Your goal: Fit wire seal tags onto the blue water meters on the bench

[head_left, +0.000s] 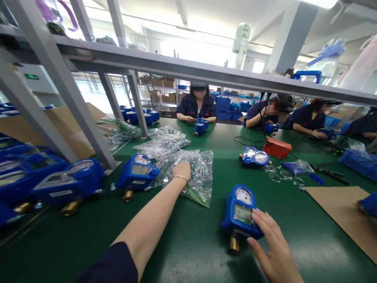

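Stretches the left hand (pixel 181 171) forward to the bag (pixel 203 169), with a grip too hidden to tell, and rests the loosely spread right hand (pixel 272 239) against the meter (pixel 240 212) on the bench (pixel 188 251).

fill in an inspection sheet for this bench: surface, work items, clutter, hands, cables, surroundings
surface: green tabletop, glossy
work items: blue meter with brass fitting; clear plastic bag of small parts
clutter: more blue meters at left; orange-red box and brown cardboard at right
hands: left hand at the bag, fingertips hidden; right hand with fingers at the blue meter's right side
cables: dark cables run near the orange-red box
surroundings: shelf overhead; co-workers seated beyond, the nearest person facing this way
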Available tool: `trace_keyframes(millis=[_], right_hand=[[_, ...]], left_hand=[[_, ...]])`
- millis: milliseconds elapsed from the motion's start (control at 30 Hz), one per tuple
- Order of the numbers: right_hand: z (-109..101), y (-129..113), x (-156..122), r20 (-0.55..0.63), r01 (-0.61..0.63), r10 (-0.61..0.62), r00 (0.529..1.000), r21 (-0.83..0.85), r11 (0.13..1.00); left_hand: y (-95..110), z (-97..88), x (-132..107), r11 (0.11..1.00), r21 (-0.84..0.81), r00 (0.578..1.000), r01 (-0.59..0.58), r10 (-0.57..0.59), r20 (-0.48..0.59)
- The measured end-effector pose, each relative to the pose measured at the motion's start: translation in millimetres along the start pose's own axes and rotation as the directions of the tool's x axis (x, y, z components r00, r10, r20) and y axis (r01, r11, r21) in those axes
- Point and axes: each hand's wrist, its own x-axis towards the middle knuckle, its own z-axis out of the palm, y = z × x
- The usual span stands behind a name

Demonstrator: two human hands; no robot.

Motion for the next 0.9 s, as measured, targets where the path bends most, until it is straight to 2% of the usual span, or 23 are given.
trace_keyframes(millis=[67, 133, 233, 300, 367, 467, 533, 633, 767, 900], right_hand=[[-1.1, 2.7, -5.0, -0.065, -0.063, 0.063, 0.996, 0.015, 0.998], [-1.2, 6.9, -8.5, -0.080, -0.174, 0.179, 0.981, 0.070, 0.982], [2.0, 11.6, -10.3, -0.109, -0.402, 0.423, 0.899, 0.172, 0.899], [5.9, 11.7, -8.0, -0.140, -0.470, 0.507, 0.850, 0.234, 0.851], [11.0, 9.8, -0.3, -0.146, -0.409, 0.458, 0.877, 0.274, 0.870], [20.9, 9.3, 24.1, -0.163, -0.187, 0.232, 0.959, 0.254, 0.949], [28.7, 12.4, 47.3, -0.167, -0.063, 0.096, 0.981, 0.191, 0.980], [41.8, 16.1, 83.9, -0.113, 0.040, -0.022, 0.993, 0.153, 0.987], [57.7, 8.5, 115.3, -0.059, 0.101, -0.093, 0.994, 0.151, 0.983], [65.5, -9.0, 111.8, -0.093, 0.064, -0.052, 0.994, 0.124, 0.990]], left_hand=[[-0.6, -12.0, 7.5, 1.000, 0.000, 0.999, -0.030, 0.030, -0.040], [0.7, -28.7, 14.3, 0.996, -0.025, 0.993, -0.080, 0.077, -0.094], [7.3, -56.4, 20.1, 0.973, -0.106, 0.964, -0.205, 0.182, -0.194], [14.1, -71.8, 19.5, 0.935, -0.177, 0.930, -0.306, 0.254, -0.266], [20.8, -82.9, 15.9, 0.887, -0.250, 0.894, -0.389, 0.297, -0.336], [27.9, -92.1, 8.4, 0.818, -0.357, 0.861, -0.452, 0.295, -0.414], [29.7, -94.6, 1.8, 0.777, -0.422, 0.859, -0.467, 0.285, -0.426], [25.0, -93.6, -15.7, 0.724, -0.510, 0.879, -0.465, 0.308, -0.365], [-3.5, -81.5, -59.5, 0.700, -0.595, 0.917, -0.395, 0.333, -0.218], [-55.1, -56.3, -110.6, 0.763, -0.573, 0.943, -0.299, 0.327, -0.058]])
